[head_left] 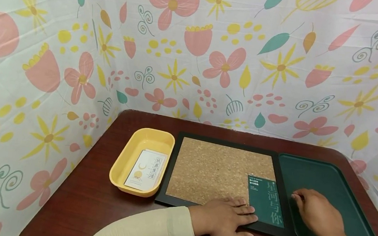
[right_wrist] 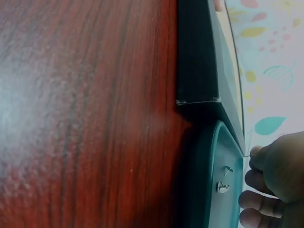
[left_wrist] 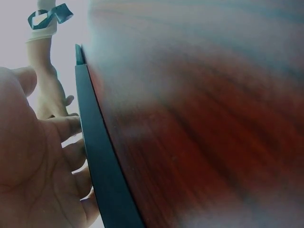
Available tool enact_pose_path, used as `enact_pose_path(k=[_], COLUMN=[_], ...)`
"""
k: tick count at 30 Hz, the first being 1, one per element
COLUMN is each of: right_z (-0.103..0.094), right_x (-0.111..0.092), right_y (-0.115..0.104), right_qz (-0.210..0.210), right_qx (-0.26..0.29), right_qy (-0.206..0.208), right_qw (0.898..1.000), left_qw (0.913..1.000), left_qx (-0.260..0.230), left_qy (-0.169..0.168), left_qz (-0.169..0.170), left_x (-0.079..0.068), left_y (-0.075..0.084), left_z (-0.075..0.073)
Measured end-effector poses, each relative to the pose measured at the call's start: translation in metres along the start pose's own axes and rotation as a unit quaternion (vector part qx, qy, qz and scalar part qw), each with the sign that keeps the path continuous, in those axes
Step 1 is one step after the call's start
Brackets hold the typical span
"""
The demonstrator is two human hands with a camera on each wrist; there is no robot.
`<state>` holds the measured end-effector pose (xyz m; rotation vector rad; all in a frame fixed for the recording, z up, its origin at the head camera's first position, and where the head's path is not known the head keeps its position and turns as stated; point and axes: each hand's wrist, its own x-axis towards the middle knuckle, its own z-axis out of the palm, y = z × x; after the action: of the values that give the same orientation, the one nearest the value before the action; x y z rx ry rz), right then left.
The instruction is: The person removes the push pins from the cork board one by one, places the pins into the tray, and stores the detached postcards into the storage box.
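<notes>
A framed cork board [head_left: 218, 167] with a black frame lies on the table. A dark green postcard [head_left: 264, 204] with white lettering is on its lower right corner. My left hand [head_left: 228, 218] rests with spread fingers over the board's near edge, fingertips at the postcard's left side. In the left wrist view its palm lies against the black frame [left_wrist: 102, 156]. My right hand [head_left: 320, 214], over the left part of the green tray [head_left: 348, 211], pinches a pushpin; only its thin needle [right_wrist: 247, 156] shows past the fingertips. Metal pushpins [right_wrist: 222, 187] lie in the tray.
Left of the board stands a yellow bin [head_left: 118, 168] holding white printed cards [head_left: 145, 169]. The tray sits right against the board's right side. Floral cloth [head_left: 216, 59] hangs behind and beside the brown table [head_left: 72, 205].
</notes>
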<state>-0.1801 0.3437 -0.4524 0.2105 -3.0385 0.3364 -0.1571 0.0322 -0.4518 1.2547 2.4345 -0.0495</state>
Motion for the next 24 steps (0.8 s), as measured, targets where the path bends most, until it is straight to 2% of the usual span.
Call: enact_pose_path(k=[17,24], right_z=[-0.0015,0.0012], right_x=[-0.0019,-0.0014], right_y=[-0.0008,-0.0039], right_qz=[0.005,0.004], right_qx=[0.003,0.001], right_qy=[-0.008,-0.013], right_qw=[1.0,1.0], left_qw=[0.9998,0.9997], left_qx=[-0.02,-0.024], left_qy=[-0.006,0.003], left_qz=[0.002,0.004], left_x=[-0.0011,-0.0028], left_y=[0.0,-0.0015], left_z=[-0.0015,-0.0009])
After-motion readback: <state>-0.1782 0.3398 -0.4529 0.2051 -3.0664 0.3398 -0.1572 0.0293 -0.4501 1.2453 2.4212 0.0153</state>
